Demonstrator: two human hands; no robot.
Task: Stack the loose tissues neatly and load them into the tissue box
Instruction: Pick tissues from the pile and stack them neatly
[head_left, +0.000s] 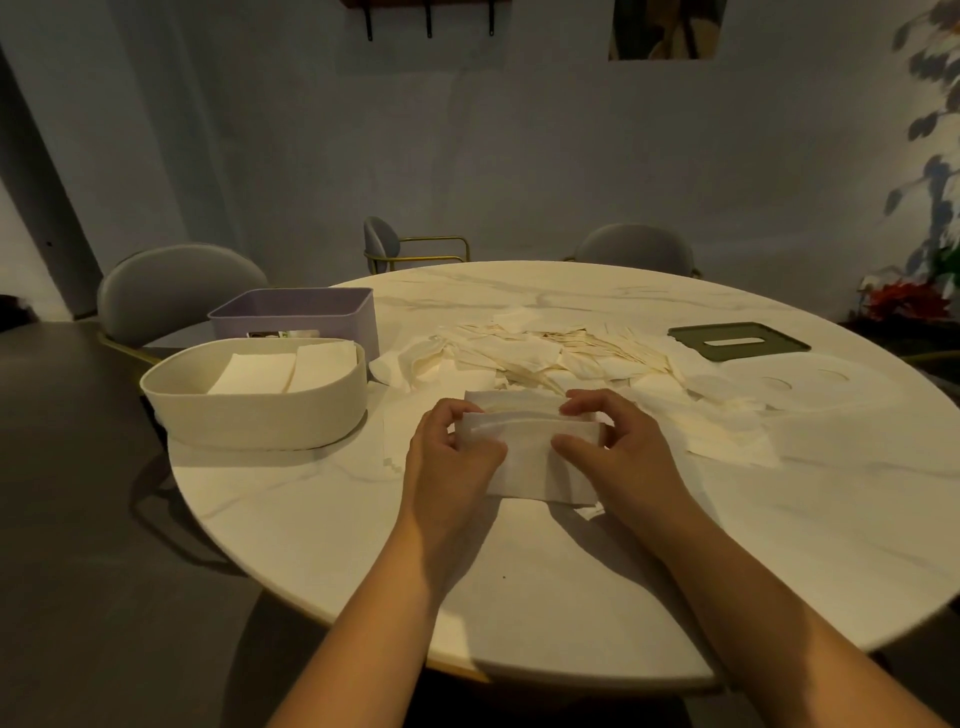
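1. Both hands, left hand (453, 451) and right hand (609, 448), pinch a small tissue stack (540, 457) at its ends, low over the tabletop (779, 545).
2. Soft, light, floppy sheets; best held by the short edges.
3. The cream tissue box (249, 410) waits left, partly filled.

Both hands grip a small stack of folded tissues (527, 457) just above the round marble table (337, 545): the left hand (449, 457) at its left end, the right hand (618, 447) at its right. Behind it spreads a loose tissue pile (545, 353). At left, a cream oval tissue box (249, 415) holds 2 tissue stacks, with a purple bin (343, 322) behind it. A green slotted lid (774, 335) lies far right.
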